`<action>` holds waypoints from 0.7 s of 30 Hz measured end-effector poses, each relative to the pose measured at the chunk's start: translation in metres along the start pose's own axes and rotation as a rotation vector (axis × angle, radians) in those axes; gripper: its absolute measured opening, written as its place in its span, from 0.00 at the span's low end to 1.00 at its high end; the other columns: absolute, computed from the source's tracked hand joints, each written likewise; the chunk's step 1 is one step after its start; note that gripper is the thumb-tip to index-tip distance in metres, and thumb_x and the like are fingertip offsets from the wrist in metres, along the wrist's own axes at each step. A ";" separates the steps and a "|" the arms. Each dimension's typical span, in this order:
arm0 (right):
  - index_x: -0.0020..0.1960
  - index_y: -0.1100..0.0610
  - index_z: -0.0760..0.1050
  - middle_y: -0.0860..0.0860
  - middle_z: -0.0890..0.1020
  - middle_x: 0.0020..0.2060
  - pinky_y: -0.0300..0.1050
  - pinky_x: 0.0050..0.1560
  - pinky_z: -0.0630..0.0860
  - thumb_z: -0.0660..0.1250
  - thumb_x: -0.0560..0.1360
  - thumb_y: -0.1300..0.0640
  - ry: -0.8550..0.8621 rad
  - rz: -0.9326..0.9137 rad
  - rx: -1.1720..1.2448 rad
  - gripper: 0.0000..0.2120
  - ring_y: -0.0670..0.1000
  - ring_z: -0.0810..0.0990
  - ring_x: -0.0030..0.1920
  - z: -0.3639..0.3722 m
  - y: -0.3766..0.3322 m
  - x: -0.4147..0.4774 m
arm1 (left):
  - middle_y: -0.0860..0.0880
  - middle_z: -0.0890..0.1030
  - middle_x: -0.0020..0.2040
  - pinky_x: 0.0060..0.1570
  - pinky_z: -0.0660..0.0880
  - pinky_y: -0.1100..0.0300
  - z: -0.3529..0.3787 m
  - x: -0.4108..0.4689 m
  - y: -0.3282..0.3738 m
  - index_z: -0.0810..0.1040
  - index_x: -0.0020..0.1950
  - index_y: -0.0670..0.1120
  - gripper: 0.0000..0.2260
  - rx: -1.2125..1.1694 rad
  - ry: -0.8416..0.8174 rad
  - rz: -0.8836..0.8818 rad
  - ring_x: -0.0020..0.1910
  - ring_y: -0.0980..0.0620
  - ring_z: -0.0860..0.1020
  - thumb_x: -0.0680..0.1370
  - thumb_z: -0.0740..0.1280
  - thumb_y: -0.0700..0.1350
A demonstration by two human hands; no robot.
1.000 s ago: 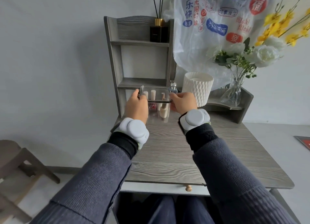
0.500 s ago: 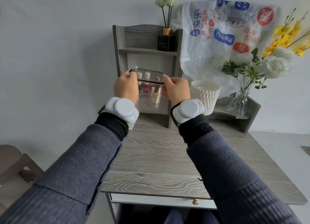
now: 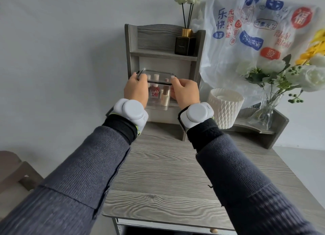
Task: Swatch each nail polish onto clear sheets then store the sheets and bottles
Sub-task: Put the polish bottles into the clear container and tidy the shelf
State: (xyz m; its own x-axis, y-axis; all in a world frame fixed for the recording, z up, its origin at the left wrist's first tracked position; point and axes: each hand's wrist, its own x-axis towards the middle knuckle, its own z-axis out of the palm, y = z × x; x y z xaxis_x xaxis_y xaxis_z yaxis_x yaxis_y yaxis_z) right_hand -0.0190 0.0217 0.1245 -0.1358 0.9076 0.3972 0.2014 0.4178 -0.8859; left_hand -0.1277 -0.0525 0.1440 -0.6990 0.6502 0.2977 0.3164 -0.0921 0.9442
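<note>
Left hand (image 3: 135, 91) and right hand (image 3: 185, 92) grip with curled fingers (image 3: 134, 77) a clear box (image 3: 158, 103) of nail polish bottles (image 3: 154, 94) at the shelf unit's (image 3: 133, 58) middle shelf, so storage is judged nearly complete; sheets not discernible; bag (image 3: 246, 58) reads "福", "Rich!".

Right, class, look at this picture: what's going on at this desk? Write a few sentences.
A person grips a clear box with both hands, the left hand at one end and the right hand at the other. Nail polish bottles stand upright inside it. The box is off the desk, at the middle compartment of the grey shelf unit; whether it already rests on that shelf cannot be told. The storing step looks under way.
</note>
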 end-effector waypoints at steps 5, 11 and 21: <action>0.42 0.71 0.74 0.54 0.71 0.31 0.46 0.39 0.69 0.62 0.75 0.44 -0.002 0.008 -0.001 0.26 0.51 0.69 0.33 0.006 0.004 0.011 | 0.53 0.70 0.31 0.30 0.61 0.62 0.004 0.012 -0.006 0.66 0.35 0.48 0.12 -0.014 -0.003 -0.008 0.31 0.55 0.67 0.79 0.57 0.43; 0.36 0.57 0.72 0.54 0.70 0.30 0.45 0.38 0.69 0.62 0.76 0.46 -0.010 0.001 -0.024 0.17 0.51 0.69 0.32 0.014 0.007 0.023 | 0.47 0.75 0.39 0.42 0.64 0.57 0.009 0.026 -0.013 0.73 0.48 0.41 0.09 0.007 0.006 -0.007 0.44 0.43 0.72 0.79 0.56 0.44; 0.33 0.57 0.69 0.54 0.71 0.29 0.46 0.39 0.70 0.62 0.77 0.47 -0.005 0.022 -0.001 0.18 0.52 0.70 0.32 0.026 0.018 0.034 | 0.44 0.75 0.66 0.64 0.69 0.44 0.012 0.034 -0.021 0.61 0.74 0.47 0.33 0.028 -0.149 -0.076 0.64 0.41 0.73 0.72 0.57 0.60</action>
State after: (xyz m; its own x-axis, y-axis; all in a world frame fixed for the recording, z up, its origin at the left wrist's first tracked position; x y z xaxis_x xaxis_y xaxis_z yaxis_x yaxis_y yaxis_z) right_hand -0.0454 0.0587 0.1161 -0.1363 0.9162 0.3767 0.2055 0.3981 -0.8940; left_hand -0.1500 -0.0196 0.1326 -0.6196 0.7593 0.1989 0.2851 -0.0184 0.9583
